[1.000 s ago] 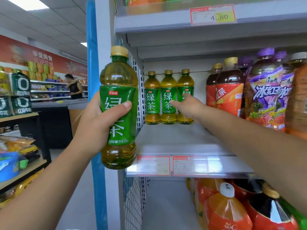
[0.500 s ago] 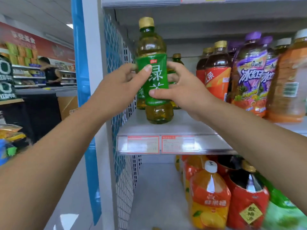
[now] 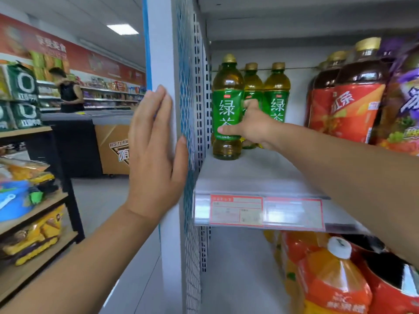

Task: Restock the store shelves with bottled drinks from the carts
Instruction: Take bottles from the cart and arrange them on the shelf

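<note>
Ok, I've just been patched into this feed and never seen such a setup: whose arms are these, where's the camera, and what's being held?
No machine here: these are a person's two bare arms, filmed by one wide-angle camera worn on their head, looking forward and down. The left hand lies flat and open against the white upright at the shelving's end. The right hand grips a green tea bottle standing upright on the grey shelf, in front of other green tea bottles. Large red-labelled tea bottles stand to the right; price tags run along the shelf edge.
</note>
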### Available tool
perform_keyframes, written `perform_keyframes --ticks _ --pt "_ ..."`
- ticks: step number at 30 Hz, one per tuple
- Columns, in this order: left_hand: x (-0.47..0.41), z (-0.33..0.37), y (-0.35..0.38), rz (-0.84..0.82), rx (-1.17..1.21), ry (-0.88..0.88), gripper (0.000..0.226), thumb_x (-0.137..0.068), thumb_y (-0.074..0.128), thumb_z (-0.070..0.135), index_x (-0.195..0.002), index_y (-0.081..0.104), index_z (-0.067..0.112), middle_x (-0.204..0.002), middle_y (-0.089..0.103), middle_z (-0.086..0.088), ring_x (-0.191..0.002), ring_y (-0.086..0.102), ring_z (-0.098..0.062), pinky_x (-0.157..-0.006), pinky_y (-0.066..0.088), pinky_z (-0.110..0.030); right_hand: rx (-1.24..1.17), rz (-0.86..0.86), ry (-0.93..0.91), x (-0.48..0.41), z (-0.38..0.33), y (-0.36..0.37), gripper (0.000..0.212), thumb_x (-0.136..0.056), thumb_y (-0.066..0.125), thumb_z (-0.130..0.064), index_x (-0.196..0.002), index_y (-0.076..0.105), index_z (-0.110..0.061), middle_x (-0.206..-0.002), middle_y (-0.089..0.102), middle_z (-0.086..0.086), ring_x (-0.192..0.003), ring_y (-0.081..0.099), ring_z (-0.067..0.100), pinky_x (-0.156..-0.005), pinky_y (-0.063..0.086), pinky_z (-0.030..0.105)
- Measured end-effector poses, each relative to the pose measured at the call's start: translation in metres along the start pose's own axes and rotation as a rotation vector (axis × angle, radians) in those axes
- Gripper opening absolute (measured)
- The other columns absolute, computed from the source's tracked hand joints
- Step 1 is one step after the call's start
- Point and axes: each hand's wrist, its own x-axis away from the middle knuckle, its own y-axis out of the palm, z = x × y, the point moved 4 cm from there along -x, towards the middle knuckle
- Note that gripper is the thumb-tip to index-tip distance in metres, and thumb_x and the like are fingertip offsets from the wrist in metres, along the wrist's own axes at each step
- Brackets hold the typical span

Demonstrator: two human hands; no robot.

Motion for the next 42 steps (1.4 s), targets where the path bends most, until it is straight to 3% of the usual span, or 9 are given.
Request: perform_keyframes --ticks 10,18,22,25,29,33,36,39,42 --pt "0.002 0.000 0.001 0.005 -0.005 0.014 0.052 -0.093 0.052 -0.003 -0.141 0.036 -0.013 -0.150 0.031 -0.022 -0.142 0.028 -0.038 -0.121 0.018 -0.041 0.082 0.055 0.049 -0.011 0.008 0.008 0.078 -0.080 0.075 -0.036 -0.138 0.027 -0.016 -0.122 0.054 0.003 -0.113 0.052 0.023 -0.102 0.043 0.041" --pt "0.002 0.004 -0.001 -0.022 -0.079 0.005 0.050 -0.096 0.049 0.000 -0.143 0.036 -0.011 -0.152 0.033 -0.023 -0.144 0.027 -0.037 -0.122 0.014 -0.038 0.169 0.028 0.092 0.005 0.001 0.010 0.085 -0.079 0.072 -0.050 -0.140 0.031 -0.008 -0.130 0.051 0.004 -0.115 0.050 0.023 -0.098 0.041 0.034" --pt "0.002 0.008 -0.004 -0.044 -0.166 0.030 0.047 -0.095 0.050 0.002 -0.141 0.042 -0.007 -0.149 0.039 -0.024 -0.140 0.032 -0.040 -0.121 0.017 -0.041 0.217 0.201 -0.123 0.055 -0.024 -0.019 0.063 -0.089 0.065 -0.037 -0.139 0.036 -0.011 -0.089 0.053 -0.006 -0.078 0.054 0.010 -0.067 0.044 0.024" --pt "0.013 0.029 -0.011 -0.065 -0.159 0.049 0.045 -0.092 0.055 0.004 -0.136 0.049 -0.004 -0.143 0.046 -0.024 -0.133 0.039 -0.039 -0.118 0.022 -0.038 0.102 0.331 -0.326 0.121 -0.035 -0.047 0.036 -0.092 0.061 -0.030 -0.124 0.051 -0.020 -0.083 0.058 -0.007 -0.078 0.062 0.013 -0.068 0.051 0.029" --pt "0.069 0.078 -0.015 -0.337 0.152 0.011 0.041 -0.092 0.054 0.013 -0.132 0.054 0.004 -0.134 0.053 -0.016 -0.124 0.047 -0.030 -0.111 0.025 -0.023 0.067 0.125 -0.332 0.219 0.007 -0.059 0.017 -0.090 0.064 -0.018 -0.104 0.057 -0.023 -0.087 0.063 0.006 -0.081 0.065 0.028 -0.074 0.055 0.040" --pt "0.125 0.127 -0.015 -0.512 0.309 0.055 0.031 -0.089 0.058 0.015 -0.118 0.067 0.008 -0.126 0.062 -0.011 -0.120 0.054 -0.031 -0.111 0.028 -0.030 0.279 -0.157 -0.020 0.297 0.084 -0.063 0.025 -0.086 0.068 -0.024 -0.110 0.062 -0.023 -0.098 0.067 -0.003 -0.084 0.063 0.005 -0.078 0.050 0.021" --pt "0.155 0.162 -0.016 -0.588 0.444 0.069 0.029 -0.091 0.056 0.019 -0.116 0.068 0.011 -0.125 0.063 -0.006 -0.117 0.053 -0.022 -0.107 0.034 -0.027 0.482 -0.273 0.161 0.334 0.132 -0.071 0.027 -0.087 0.066 -0.033 -0.114 0.061 -0.029 -0.105 0.063 -0.010 -0.091 0.061 0.004 -0.078 0.047 0.019" --pt "0.190 0.189 -0.002 -1.008 0.601 -0.246 0.042 -0.093 0.045 0.045 -0.131 0.055 0.029 -0.123 0.057 0.013 -0.103 0.057 -0.003 -0.091 0.049 -0.028 0.558 -0.339 0.272 0.359 0.159 -0.074 0.028 -0.088 0.064 -0.039 -0.114 0.061 -0.031 -0.105 0.064 -0.012 -0.094 0.059 0.003 -0.080 0.047 0.021" --pt "0.229 0.208 0.018 -1.356 0.591 -0.486 0.053 -0.094 0.050 0.052 -0.142 0.039 0.031 -0.129 0.054 0.013 -0.098 0.057 0.002 -0.083 0.047 -0.025 0.583 -0.377 0.292 0.376 0.171 -0.066 0.023 -0.087 0.062 -0.045 -0.108 0.062 -0.038 -0.095 0.064 -0.016 -0.088 0.058 -0.001 -0.078 0.047 0.024"
